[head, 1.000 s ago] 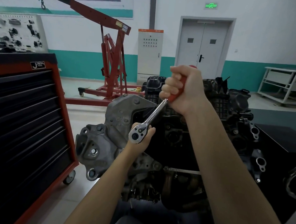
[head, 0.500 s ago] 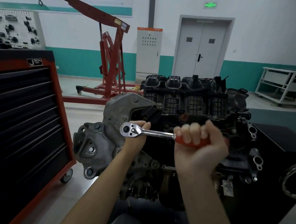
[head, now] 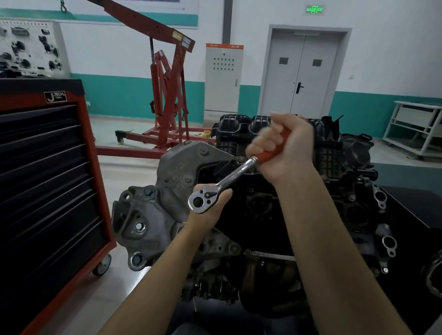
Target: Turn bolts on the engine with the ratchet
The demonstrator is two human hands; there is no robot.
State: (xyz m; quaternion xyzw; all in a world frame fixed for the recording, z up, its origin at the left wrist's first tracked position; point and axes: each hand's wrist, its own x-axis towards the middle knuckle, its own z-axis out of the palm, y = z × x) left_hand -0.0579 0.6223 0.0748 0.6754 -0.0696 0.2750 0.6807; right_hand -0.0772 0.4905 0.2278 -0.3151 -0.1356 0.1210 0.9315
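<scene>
The ratchet wrench (head: 229, 180) has a round, polished chrome head with a dark socket hole and a small lever, a smooth straight steel shaft, and a red-orange handle of plastic or rubber. It stands in front of the engine (head: 276, 222), tilted, with the head low on the left and the handle high on the right.

The right hand (head: 283, 148) grips the red handle; its fingers (head: 264, 141) are clenched tightly around it and look a little blurred. The left hand (head: 209, 205) is behind and under the chrome head, with the fingers curled around it, and one fingertip shows at the right edge of the head. What the head sits on is hidden by this hand.

The engine is a heavy block of rough, dull grey cast metal on the left, with bolt holes, ribs and rounded lugs. Its upper part is a black plastic manifold with a ribbed, grid-like surface. The lower part is dark and oily.

On the left stands a red tool cabinet (head: 40, 182) with flat black drawers and small wheels. Behind the engine is a red steel engine crane (head: 167, 99) on the pale floor (head: 127, 161).
</scene>
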